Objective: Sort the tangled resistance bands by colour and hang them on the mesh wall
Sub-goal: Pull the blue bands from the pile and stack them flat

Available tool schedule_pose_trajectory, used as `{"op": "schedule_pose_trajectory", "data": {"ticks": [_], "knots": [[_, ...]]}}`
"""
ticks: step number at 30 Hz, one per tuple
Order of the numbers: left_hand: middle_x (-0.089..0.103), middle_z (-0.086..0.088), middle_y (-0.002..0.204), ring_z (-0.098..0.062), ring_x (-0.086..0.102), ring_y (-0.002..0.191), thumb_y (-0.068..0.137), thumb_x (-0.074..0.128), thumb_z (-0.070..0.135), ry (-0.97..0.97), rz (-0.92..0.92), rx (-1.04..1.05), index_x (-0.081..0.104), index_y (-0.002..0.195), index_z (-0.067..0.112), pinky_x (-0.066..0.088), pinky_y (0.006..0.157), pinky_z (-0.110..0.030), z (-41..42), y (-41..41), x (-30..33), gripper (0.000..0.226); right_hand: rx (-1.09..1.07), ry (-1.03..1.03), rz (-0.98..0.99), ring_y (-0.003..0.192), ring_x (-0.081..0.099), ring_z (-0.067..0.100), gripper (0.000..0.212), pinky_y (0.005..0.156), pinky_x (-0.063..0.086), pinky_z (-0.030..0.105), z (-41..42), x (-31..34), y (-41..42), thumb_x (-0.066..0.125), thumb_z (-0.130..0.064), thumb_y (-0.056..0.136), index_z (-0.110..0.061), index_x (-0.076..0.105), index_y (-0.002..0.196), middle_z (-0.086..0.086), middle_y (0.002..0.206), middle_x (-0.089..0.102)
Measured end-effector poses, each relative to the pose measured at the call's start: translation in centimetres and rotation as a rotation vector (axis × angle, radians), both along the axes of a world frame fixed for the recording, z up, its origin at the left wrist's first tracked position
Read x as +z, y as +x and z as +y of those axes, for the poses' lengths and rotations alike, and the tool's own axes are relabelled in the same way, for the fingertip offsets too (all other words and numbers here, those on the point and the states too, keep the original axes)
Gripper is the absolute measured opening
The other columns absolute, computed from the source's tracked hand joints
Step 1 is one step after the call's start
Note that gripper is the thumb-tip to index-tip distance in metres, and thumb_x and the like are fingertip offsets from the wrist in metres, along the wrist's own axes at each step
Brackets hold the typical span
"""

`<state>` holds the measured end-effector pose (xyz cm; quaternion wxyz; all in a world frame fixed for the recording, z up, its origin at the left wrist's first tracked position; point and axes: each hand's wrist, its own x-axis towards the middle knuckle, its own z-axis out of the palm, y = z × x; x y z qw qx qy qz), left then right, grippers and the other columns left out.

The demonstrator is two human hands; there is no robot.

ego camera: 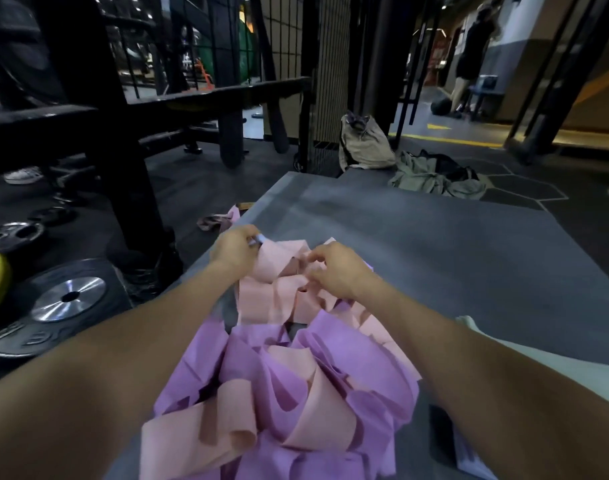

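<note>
A tangled heap of flat resistance bands lies on a grey padded platform (452,244). Pink bands (272,292) fill the far part of the heap, and purple bands (331,368) mixed with more pink loops fill the near part. My left hand (233,249) pinches the far end of a pink band at the heap's far left corner. My right hand (334,268) has its fingers curled into the pink folds just to the right. A black mesh wall (285,39) stands beyond the platform.
Weight plates (67,299) and a black rack post (123,168) stand on the floor to the left. A beige bag (365,143) and crumpled clothing (431,174) lie past the platform's far edge. A person (473,53) stands far off at the right. A loose band (214,221) lies on the floor.
</note>
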<state>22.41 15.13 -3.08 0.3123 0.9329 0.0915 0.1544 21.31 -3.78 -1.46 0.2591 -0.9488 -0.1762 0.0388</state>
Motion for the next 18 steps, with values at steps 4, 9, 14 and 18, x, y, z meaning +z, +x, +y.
{"op": "schedule_pose_trajectory", "data": {"ticks": [4, 9, 14, 18], "knots": [[0.058, -0.013, 0.079, -0.023, 0.050, 0.076, 0.085, 0.054, 0.004, -0.113, -0.119, -0.063, 0.062, 0.085, 0.007, 0.037, 0.066, -0.029, -0.9, -2.3, 5.3, 0.009, 0.003, 0.055, -0.021, 0.103, 0.060, 0.027, 0.032, 0.083, 0.048, 0.031, -0.5, 3.1, -2.4, 0.059, -0.020, 0.089, -0.009, 0.060, 0.119, 0.005, 0.116, 0.062], [0.055, 0.000, 0.069, -0.017, 0.048, 0.069, 0.085, 0.055, 0.005, -0.122, -0.190, -0.152, 0.054, 0.068, 0.022, 0.038, 0.060, -0.027, -2.5, -5.8, 11.7, 0.024, -0.049, 0.075, -0.112, 0.106, 0.057, 0.027, 0.029, 0.083, 0.043, 0.028, -1.4, 7.8, -5.8, 0.058, -0.017, 0.088, -0.005, 0.060, 0.114, 0.010, 0.116, 0.062], [0.055, -0.005, 0.080, -0.024, 0.051, 0.074, 0.086, 0.054, 0.010, 0.043, -0.299, -0.097, 0.059, 0.081, 0.014, 0.036, 0.057, -0.030, -4.5, -10.2, 17.4, 0.008, -0.106, 0.110, -0.127, 0.086, 0.051, 0.026, 0.011, 0.068, 0.035, 0.027, -2.5, 12.3, -9.4, 0.060, -0.021, 0.089, -0.012, 0.055, 0.085, 0.009, 0.090, 0.057], [0.057, -0.010, 0.085, -0.029, 0.053, 0.076, 0.089, 0.053, 0.013, 0.102, -0.328, -0.019, 0.060, 0.086, 0.009, 0.037, 0.061, -0.031, -4.8, -13.5, 20.4, 0.008, -0.163, 0.157, -0.130, 0.084, 0.047, 0.025, 0.019, 0.062, 0.025, 0.022, -3.1, 14.5, -12.3, 0.062, -0.026, 0.088, -0.012, 0.051, 0.080, -0.002, 0.075, 0.047]]}}
